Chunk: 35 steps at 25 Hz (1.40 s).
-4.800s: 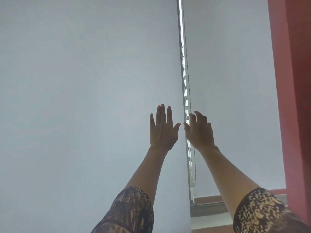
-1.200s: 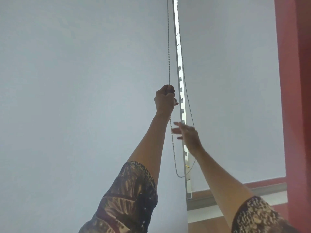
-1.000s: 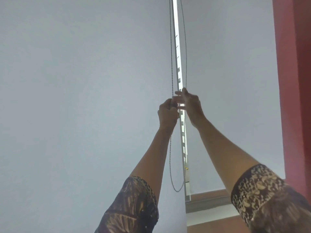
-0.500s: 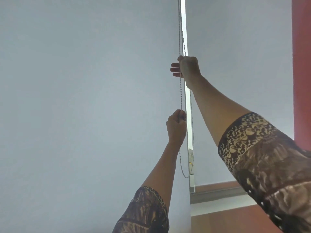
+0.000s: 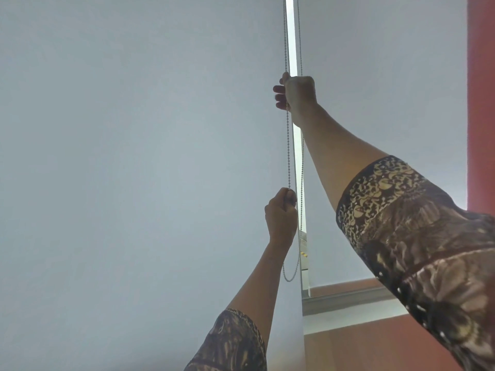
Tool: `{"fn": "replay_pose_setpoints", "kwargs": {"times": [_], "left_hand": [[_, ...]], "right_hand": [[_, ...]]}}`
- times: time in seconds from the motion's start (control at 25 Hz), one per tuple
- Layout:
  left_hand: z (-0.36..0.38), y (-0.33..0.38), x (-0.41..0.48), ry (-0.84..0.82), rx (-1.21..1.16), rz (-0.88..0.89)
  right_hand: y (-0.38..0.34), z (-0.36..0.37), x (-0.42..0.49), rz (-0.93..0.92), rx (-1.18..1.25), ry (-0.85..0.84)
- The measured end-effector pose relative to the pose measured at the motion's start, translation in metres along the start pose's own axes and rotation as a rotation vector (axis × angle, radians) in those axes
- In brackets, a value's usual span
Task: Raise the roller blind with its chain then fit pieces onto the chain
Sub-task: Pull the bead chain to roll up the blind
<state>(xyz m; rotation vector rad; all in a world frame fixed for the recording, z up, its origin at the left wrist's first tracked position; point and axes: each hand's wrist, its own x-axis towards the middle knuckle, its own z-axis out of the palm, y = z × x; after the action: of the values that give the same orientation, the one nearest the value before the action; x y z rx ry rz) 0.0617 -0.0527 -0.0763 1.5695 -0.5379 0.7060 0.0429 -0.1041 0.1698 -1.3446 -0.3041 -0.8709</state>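
A thin bead chain (image 5: 287,145) hangs as a loop down the bright gap between two pale grey roller blinds. The left roller blind (image 5: 134,170) fills most of the view. My right hand (image 5: 296,93) is high up, fingers closed around the left strand of the chain. My left hand (image 5: 281,214) is lower, fist closed on the same strand. The right strand (image 5: 302,183) runs free past both hands, and the loop's bottom (image 5: 289,278) dangles below my left wrist. No loose pieces are in sight.
A second grey blind (image 5: 388,76) hangs to the right, its bottom edge above a pale window sill (image 5: 345,298). A red wall (image 5: 480,103) borders the far right. Patterned sleeves cover my upper arms.
Earlier both hands were open against the blinds. Since then they took hold of the chain, the right hand reached higher, and in the last half second my left hand moved slightly down.
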Motion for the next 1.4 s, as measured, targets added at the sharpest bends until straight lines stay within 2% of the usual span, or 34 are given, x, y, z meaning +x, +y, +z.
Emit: {"fn": "replay_pose_setpoints", "kwargs": {"times": [0.16,0.32,0.44,0.52,0.6,0.76,0.88,1.08,1.4], "left_hand": [[0.004,-0.010,-0.003,-0.059,0.021,0.019],[-0.012,-0.028,0.009,-0.207,0.099,0.028],[-0.025,-0.034,0.026,-0.361,0.108,-0.089],[-0.030,-0.029,0.038,-0.403,0.088,-0.175],[-0.035,-0.013,0.054,-0.356,0.027,-0.212],[-0.042,0.030,0.084,-0.236,-0.185,-0.142],[-0.036,0.059,0.103,-0.214,-0.314,-0.125],[-0.018,0.090,0.121,-0.174,-0.320,-0.075],[-0.002,0.134,0.150,-0.089,-0.347,-0.090]], "right_hand": [[0.010,0.002,-0.012,-0.131,-0.114,0.038],[0.027,-0.009,-0.026,-0.176,-0.120,0.025],[0.045,-0.017,-0.033,-0.169,-0.167,0.029],[0.063,-0.020,-0.042,-0.174,-0.208,0.021],[0.085,-0.022,-0.054,-0.170,-0.229,0.008],[0.133,-0.029,-0.085,-0.119,-0.213,-0.030],[0.162,-0.034,-0.105,-0.065,-0.215,-0.048],[0.178,-0.042,-0.116,-0.072,-0.273,-0.035],[0.204,-0.048,-0.138,-0.052,-0.352,-0.064]]}}
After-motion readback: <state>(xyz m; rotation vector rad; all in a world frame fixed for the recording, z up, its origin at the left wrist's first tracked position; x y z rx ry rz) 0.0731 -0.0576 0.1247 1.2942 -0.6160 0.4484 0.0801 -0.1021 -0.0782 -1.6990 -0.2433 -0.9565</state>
